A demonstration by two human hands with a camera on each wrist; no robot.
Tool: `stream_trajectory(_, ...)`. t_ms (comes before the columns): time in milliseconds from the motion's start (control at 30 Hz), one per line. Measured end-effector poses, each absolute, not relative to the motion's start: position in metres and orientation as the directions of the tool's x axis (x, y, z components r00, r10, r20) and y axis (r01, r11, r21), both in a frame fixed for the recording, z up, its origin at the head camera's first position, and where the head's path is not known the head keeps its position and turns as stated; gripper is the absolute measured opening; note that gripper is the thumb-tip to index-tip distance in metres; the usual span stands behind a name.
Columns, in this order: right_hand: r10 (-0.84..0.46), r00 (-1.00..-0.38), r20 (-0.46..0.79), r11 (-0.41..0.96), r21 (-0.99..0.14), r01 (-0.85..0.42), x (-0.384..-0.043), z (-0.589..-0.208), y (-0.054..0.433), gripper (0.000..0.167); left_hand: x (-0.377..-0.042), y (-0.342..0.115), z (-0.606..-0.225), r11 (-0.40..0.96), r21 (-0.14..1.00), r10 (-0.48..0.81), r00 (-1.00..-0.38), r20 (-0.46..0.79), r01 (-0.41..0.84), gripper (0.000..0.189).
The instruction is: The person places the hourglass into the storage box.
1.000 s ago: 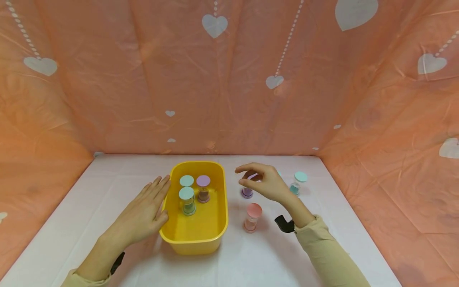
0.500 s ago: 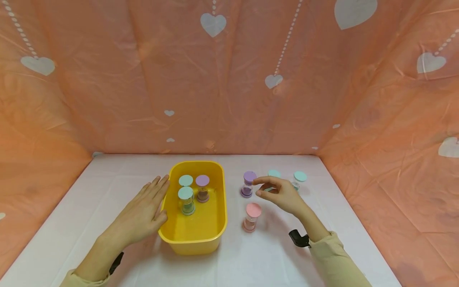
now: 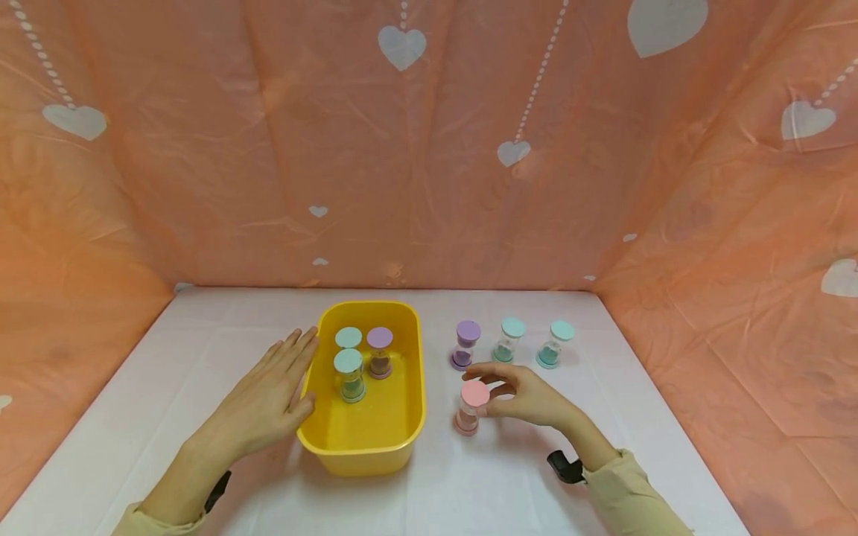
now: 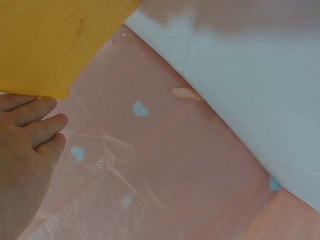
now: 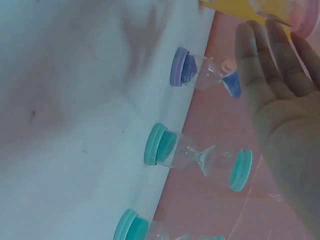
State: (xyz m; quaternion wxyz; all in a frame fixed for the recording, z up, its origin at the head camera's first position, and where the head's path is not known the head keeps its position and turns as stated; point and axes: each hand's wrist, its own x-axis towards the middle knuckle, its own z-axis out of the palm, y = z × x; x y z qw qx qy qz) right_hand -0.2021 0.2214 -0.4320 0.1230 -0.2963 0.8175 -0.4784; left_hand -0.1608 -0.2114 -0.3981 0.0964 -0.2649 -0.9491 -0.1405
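The yellow tub (image 3: 362, 439) stands left of the middle on the white table; two mint-capped sand timers (image 3: 349, 376) and a purple-capped one (image 3: 380, 353) are upright inside it. My left hand (image 3: 264, 394) lies flat with straight fingers along the tub's left rim; the left wrist view shows its fingers (image 4: 42, 125) at the yellow wall. To the tub's right, a pink sand timer (image 3: 468, 413) stands upright. My right hand (image 3: 526, 394) is at it, thumb on the near right and fingers behind the cap. In the right wrist view these fingers (image 5: 280, 65) look nearly straight.
Behind the pink timer a purple sand timer (image 3: 464, 346) and two mint ones, one in the middle (image 3: 508, 341) and one at the right (image 3: 554, 345), stand in a row. An orange sheet with hearts (image 3: 429, 186) rises behind the table's back edge.
My right hand has moved from above the purple timer, first rightward, then down toward me to the pink timer. My left hand and the tub have stayed put.
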Motion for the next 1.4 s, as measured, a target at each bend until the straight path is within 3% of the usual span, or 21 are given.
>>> stream_trajectory(1033,-0.588,-0.809,0.019,0.281,-0.933,-0.226,-0.1962,-0.4409,0.2185,0.059,-0.1600,-0.2122,-0.4039,0.812,0.230,0.471,-0.835,0.282,0.536,0.074)
stream_trajectory(1400,-0.568,-0.821,0.059,0.288,-0.920,-0.266,-0.1965,-0.4401,0.2195,0.054,-0.1592,-0.2122,-0.4037,0.813,0.232,0.470,-0.838,0.279,0.533,0.074)
